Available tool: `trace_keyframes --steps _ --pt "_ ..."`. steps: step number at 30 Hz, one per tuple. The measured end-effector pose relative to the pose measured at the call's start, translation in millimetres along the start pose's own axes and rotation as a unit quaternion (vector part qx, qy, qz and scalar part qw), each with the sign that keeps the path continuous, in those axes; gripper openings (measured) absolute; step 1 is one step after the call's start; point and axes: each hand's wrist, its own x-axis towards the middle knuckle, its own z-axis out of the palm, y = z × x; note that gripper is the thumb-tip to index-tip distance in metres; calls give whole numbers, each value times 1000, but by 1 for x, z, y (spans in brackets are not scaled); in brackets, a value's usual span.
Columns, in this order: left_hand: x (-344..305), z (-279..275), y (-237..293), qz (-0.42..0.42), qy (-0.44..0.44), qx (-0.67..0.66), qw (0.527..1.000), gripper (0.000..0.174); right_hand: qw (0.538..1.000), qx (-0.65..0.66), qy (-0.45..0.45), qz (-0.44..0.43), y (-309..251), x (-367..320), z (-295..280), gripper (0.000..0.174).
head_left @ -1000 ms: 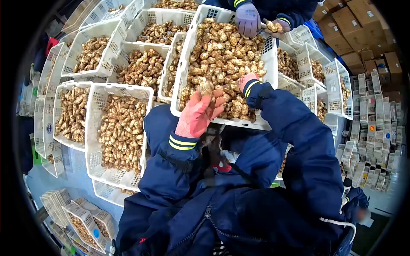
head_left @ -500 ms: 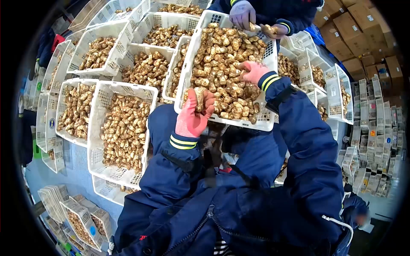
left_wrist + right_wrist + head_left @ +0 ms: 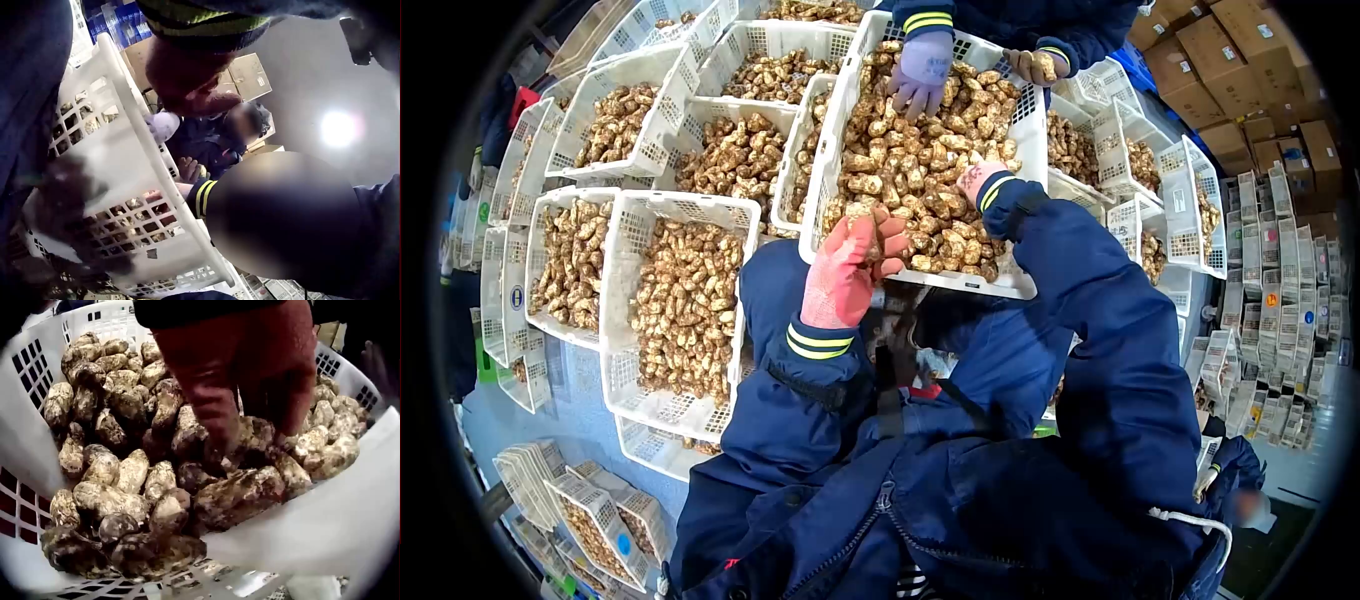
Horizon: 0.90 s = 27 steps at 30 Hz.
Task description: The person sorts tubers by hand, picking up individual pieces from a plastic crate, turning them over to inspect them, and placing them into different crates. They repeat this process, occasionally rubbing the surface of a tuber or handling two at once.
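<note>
A white perforated crate (image 3: 1034,170) full of brown-and-cream lumpy tubers (image 3: 900,150) rests before the wearer. At its near left corner, my pink-gloved left hand (image 3: 840,275) is raised with curled fingers around a tuber (image 3: 864,210). The left wrist view shows that hand (image 3: 194,81) above the crate wall (image 3: 134,134), its held tuber hidden. My right hand (image 3: 982,180) reaches into the pile on the right side. Seen from the right wrist, this hand (image 3: 244,369) points down, fingertips on either side of a tuber (image 3: 255,432) among the others.
Another person's purple-gloved hand (image 3: 923,70) reaches into the crate's far side; their other hand (image 3: 1038,66) holds a tuber at the far right rim. More filled crates (image 3: 683,310) stand left and right. Cardboard boxes (image 3: 1250,60) are stacked at the back right.
My right hand moved over the pile, then back down into it. My left hand stays near the corner, its fingers around a tuber. The other person's purple-gloved hand moved left and down onto the tubers.
</note>
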Motion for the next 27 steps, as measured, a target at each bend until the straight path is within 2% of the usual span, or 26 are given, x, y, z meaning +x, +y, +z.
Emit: trace_keyframes --steps 1,3,4,5,6,7,8,9,11,13,14,17,19,21,22,24,25,27 --pt "1 -3 -2 4 -11 0 1000 35 1000 0 -1 -1 1 4 5 26" --pt "1 -5 -3 17 -15 -8 1000 34 995 86 -41 27 2 4 -6 34" --pt "0 -6 -1 13 -8 -16 1000 33 997 68 2 37 4 -5 -10 34" --pt "-1 -7 0 9 -2 -24 1000 33 992 112 17 45 9 -9 -18 33" --pt "1 -11 -1 2 -6 -40 999 34 966 245 45 67 16 -24 -30 37" --pt "1 -10 -1 3 -8 -41 999 34 921 373 73 88 24 -37 -36 43" --pt "0 -7 -1 1 -16 -41 999 34 859 484 161 53 29 -42 -26 43" --pt "0 -6 0 -1 -24 -41 999 34 675 734 64 33 30 -53 -30 47" --pt "3 -10 -7 -4 -63 -72 995 35 470 876 105 -36 17 -78 -31 50" --pt "4 -6 -11 1 -32 -79 996 35 302 943 117 -79 -5 -90 -25 54" --pt "5 -7 -13 -10 -29 -86 996 36 265 950 116 -114 -13 -95 -24 55" --pt "3 2 -9 6 -40 -84 996 38 185 961 130 -159 -33 -103 -28 58" --pt "2 4 -7 -4 -38 -102 994 40 206 950 123 -200 -41 -104 -31 56" --pt "2 4 -6 -16 -37 -119 992 43 168 954 88 -234 -47 -102 -36 59" --pt "2 4 -6 -15 -52 -130 990 46 167 954 87 -234 -50 -103 -39 59" --pt "4 3 -6 -14 -58 -121 991 53 212 956 98 -178 -54 -105 -44 62" --pt "5 2 -7 -14 -56 -122 991 53 212 956 96 -178 -53 -104 -46 62" --pt "6 1 -8 -21 -57 -137 989 57 255 954 87 -133 -49 -101 -46 63"
